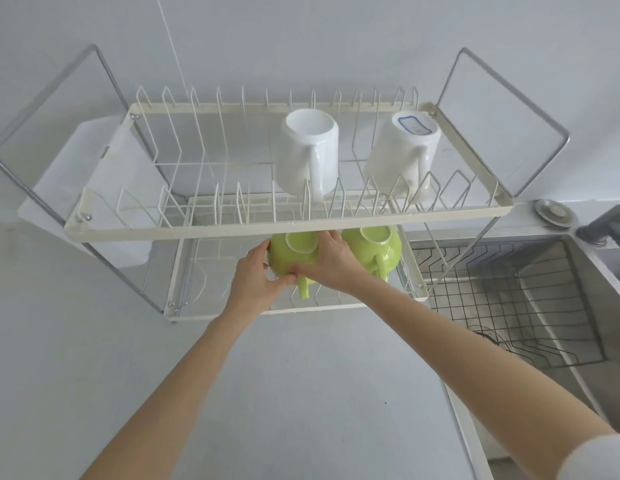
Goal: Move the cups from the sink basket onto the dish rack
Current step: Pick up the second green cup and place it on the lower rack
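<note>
Green cup (290, 252) clamped between left grip (255, 271) and right grip (331, 259), upside down.

Home kitchen. Evidence: two-tier dish rack (288, 225) on white counter (301, 393), steel sink (585, 306) at counter's right edge, wire sink basket (509, 299), tap (606, 225).

Single head-worn wide-angle view, aimed forward and steeply down from above the counter (301, 393). Positioned close: both forearms enter from the bottom edge and reach to frame centre. Centred on the two-tier dish rack (288, 225), seen from above and in front, top tier nearest the lens. Wall fills the upper band; sink basket (509, 306) occupies the right edge. Straight lines bowed toward the borders by lens distortion. No second view for overlap.
</note>
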